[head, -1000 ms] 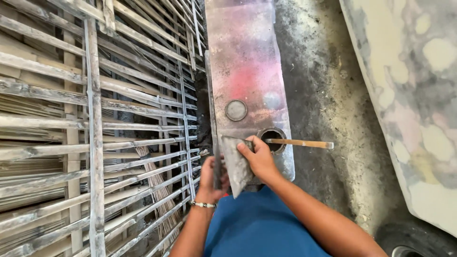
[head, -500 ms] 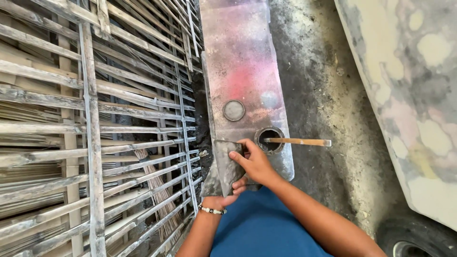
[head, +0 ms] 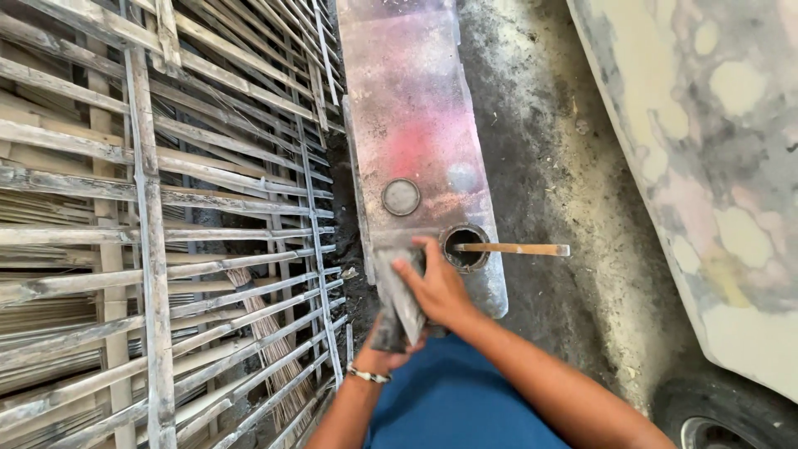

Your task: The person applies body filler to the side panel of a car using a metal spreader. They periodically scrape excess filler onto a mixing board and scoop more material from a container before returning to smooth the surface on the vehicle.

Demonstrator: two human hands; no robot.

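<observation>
Sandpaper (head: 397, 301), a grey worn sheet, sits at the near end of the long metal panel (head: 416, 125), right where both hands meet. Right hand (head: 439, 289) lies flat on top of the sheet, fingers closed down and pressing it against the panel's near left corner. Left hand (head: 391, 345) comes up from underneath, and its grip is mostly hidden behind the sheet, so I can't tell if it pinches the lower edge or just props it.

Progress, as a guess: the panel looks scuffed grey nearly all over with a reddish patch showing in its middle, so plenty seems rubbed already, while the near corner under the sheet looks like the bit in hand. Far end I can't judge well.

Just right of the sheet there's an open round hole (head: 464, 246) in the panel with a wooden stick (head: 514, 249) lying across it, poking past the panel's right edge. A capped round fitting (head: 401, 197) sits a bit farther up the panel.

Room-wise: left of the panel is a dusty metal grille (head: 166, 233), close along its edge with a dark gap between. Right of the panel is dirt ground (head: 565, 166), then a patchy primed vehicle body (head: 715, 166) and a tyre (head: 731, 420).
</observation>
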